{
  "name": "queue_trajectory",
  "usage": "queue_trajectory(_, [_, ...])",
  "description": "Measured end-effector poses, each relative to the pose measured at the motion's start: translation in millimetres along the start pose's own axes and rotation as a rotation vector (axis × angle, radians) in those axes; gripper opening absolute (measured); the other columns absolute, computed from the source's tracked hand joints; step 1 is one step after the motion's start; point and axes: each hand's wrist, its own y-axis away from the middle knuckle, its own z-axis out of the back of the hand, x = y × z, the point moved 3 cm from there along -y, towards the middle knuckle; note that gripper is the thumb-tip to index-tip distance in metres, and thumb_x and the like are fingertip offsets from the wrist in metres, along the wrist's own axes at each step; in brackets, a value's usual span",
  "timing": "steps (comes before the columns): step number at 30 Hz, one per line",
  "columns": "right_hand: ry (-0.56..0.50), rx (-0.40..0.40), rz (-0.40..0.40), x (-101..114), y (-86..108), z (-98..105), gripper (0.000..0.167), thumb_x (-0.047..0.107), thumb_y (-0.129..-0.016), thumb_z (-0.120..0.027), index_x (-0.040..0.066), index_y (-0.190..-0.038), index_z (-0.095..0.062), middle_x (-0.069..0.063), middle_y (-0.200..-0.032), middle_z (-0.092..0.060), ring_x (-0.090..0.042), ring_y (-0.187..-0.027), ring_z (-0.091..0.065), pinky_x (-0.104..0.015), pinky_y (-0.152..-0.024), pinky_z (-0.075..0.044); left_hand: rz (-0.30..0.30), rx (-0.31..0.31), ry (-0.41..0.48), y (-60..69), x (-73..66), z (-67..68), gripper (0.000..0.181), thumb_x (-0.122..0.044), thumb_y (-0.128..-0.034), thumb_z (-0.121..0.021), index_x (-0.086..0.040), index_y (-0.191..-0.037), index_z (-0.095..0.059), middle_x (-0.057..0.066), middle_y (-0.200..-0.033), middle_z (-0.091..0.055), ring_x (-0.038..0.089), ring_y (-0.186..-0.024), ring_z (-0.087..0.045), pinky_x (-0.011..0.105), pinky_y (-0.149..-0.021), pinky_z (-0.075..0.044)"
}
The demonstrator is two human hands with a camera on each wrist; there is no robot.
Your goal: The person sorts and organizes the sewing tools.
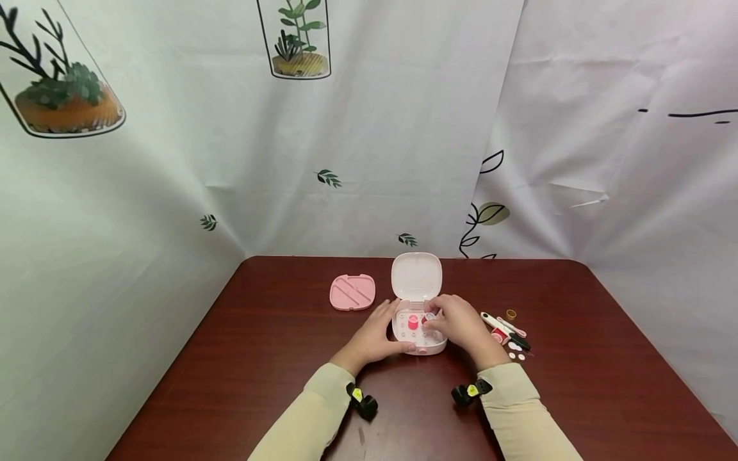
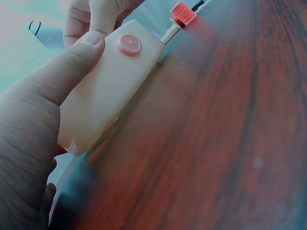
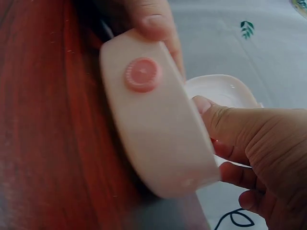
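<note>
A pale pink sewing box (image 1: 434, 351) stands on the table with its white lid (image 1: 416, 275) raised behind it. My left hand (image 1: 377, 334) holds the box at its left side, thumb along the front wall near the round pink catch (image 2: 129, 44). Inside, a red thread spool (image 1: 412, 322) stands upright among small pegs. My right hand (image 1: 457, 322) reaches over the box's right side, thumb and fingers pinching a second red spool (image 1: 427, 317). In the right wrist view, the box wall hides most of that spool below the right hand (image 3: 273, 153).
A pink divided tray (image 1: 352, 292) lies left of the lid. Right of the right hand are a gold ring (image 1: 510, 314), another red spool (image 1: 499, 336), slim white and dark tools (image 1: 520, 342) and several white buttons (image 1: 521, 357). A patterned curtain (image 1: 369, 128) hangs behind the table.
</note>
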Motion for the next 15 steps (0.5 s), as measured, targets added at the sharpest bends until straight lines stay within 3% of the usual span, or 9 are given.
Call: queue_trajectory(15, [0.142,-0.009,0.023,5.9,-0.8,-11.1,0.023,0.023,-0.074,-0.089,0.02,-0.085,-0.069,0.007,-0.073,-0.06,-0.019,-0.078,-0.05,-0.036,-0.066,-0.043,-0.001,-0.002,0.01,-0.2,-0.6,0.2,0.105,-0.059,-0.0778,-0.08,-0.015,-0.16,-0.03,0.008,-0.163,-0.033,0.027,-0.153,-0.021,0.049,-0.12,-0.027])
